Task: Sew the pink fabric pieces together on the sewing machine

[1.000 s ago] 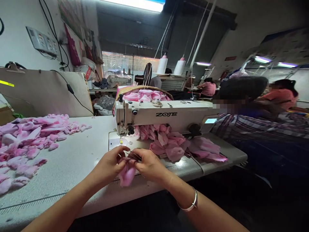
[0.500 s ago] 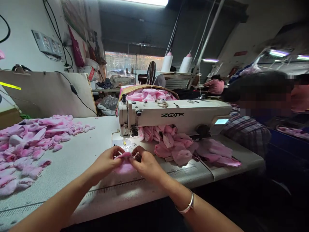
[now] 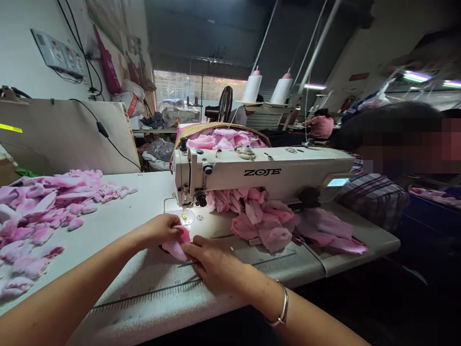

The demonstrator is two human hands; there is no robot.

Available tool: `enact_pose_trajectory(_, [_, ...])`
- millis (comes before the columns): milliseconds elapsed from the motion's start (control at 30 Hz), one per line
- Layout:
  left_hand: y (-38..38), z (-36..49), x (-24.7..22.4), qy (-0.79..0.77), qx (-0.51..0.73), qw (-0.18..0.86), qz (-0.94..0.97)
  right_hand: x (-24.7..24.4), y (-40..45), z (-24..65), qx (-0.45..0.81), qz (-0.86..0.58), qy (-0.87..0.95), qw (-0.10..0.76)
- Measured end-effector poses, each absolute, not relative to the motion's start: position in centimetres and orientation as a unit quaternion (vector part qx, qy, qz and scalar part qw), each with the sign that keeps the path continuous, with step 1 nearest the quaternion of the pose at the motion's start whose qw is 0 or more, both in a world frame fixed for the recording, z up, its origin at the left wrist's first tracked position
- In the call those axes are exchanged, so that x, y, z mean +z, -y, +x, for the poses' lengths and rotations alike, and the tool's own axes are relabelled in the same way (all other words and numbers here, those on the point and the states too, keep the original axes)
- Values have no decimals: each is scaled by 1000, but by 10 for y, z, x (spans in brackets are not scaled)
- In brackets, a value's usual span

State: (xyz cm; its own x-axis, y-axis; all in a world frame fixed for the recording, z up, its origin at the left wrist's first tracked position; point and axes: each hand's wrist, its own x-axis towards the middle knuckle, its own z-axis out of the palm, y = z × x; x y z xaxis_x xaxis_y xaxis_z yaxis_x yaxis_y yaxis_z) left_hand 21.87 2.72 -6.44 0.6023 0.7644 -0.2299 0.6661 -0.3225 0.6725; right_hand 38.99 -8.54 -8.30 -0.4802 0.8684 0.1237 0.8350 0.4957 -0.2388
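A small pink fabric piece (image 3: pixel 174 249) lies on the white sewing table (image 3: pixel 118 226), just in front of the needle plate (image 3: pixel 185 217) of a ZOJE sewing machine (image 3: pixel 262 172). My left hand (image 3: pixel 156 231) grips its upper edge between the fingers. My right hand (image 3: pixel 216 265) rests against the piece from the near side. A slim metal tool (image 3: pixel 187 263) sticks out from under my right fingers, too small to name exactly. The fabric's far end is partly hidden by my hands.
A heap of pink fabric pieces (image 3: pixel 46 211) lies left of my hands, and another (image 3: pixel 277 226) spills from behind the machine to the right. A basket of pink fabric (image 3: pixel 225 138) stands behind the machine. A person in a plaid sleeve (image 3: pixel 374 202) sits close on the right.
My hands have moved apart and lower, nearer the table. The pink piece has gone from being held up between them to lying on the table. The view has turned slightly.
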Motion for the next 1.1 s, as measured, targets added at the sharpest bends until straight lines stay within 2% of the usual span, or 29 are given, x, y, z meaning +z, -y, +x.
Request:
enact_pose_trajectory(167, [-29, 223, -73, -438, 110, 334, 828, -85, 81, 392, 41, -481, 869, 107])
enact_pose_trajectory(467, [-25, 216, -70, -392, 80, 369, 839, -81, 82, 390, 31, -478, 874, 86])
enact_pose_trajectory(833, [-32, 217, -84, -424, 143, 375, 812, -82, 81, 387, 23, -488, 869, 74])
enact_pose_trajectory(1100, [-34, 219, -76, -406, 177, 360, 821, -86, 82, 392, 89, -513, 844, 129])
